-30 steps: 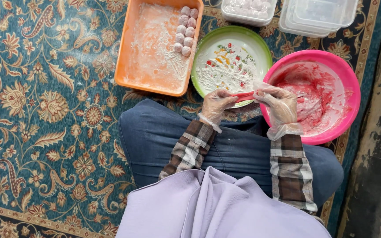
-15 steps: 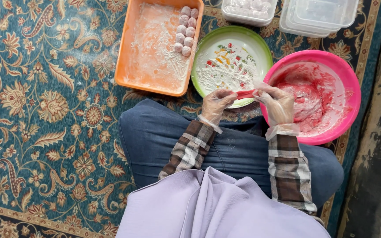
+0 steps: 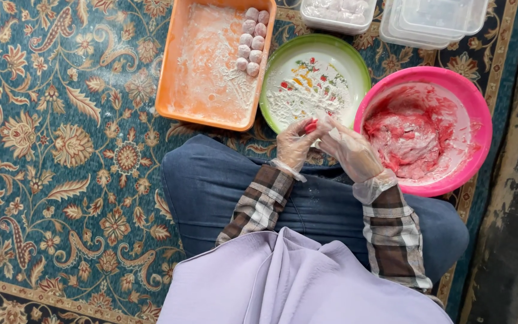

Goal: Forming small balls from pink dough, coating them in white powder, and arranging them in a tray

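**Fingers closed around a small red-pink piece above the green plate**

Fingertips [image 3: 310, 127] of both gloved hands meet over the near rim of the green plate [image 3: 364, 72]. From my remote view, the left hand [image 3: 295, 147] and the right hand [image 3: 350, 151] pinch a small red-pink piece of dough [image 3: 312, 126] between them; how much of it sits inside the curled fingers I cannot tell. Compared with the frame a second ago, the hands have drawn back from the edge of the pink bowl [image 3: 478, 108] toward the lap and closed together, which I read as a portion taken from the bowl and now being shaped.

Both hands wear thin, clear, wrinkled plastic gloves dusted white. The pink bowl is round and smooth-walled, holding a sticky, ragged red mass smeared up its sides. The green plate is shallow and round, with a loose heap of white flour over a coloured print. The orange tray [image 3: 169, 90] is rectangular, its floor coated in powder, with a double row of pale pink balls [image 3: 252, 39] in its far right corner, matte and floured. Clear plastic tubs [image 3: 433, 21] stand beyond. A patterned teal carpet [image 3: 49, 150] lies beneath everything.
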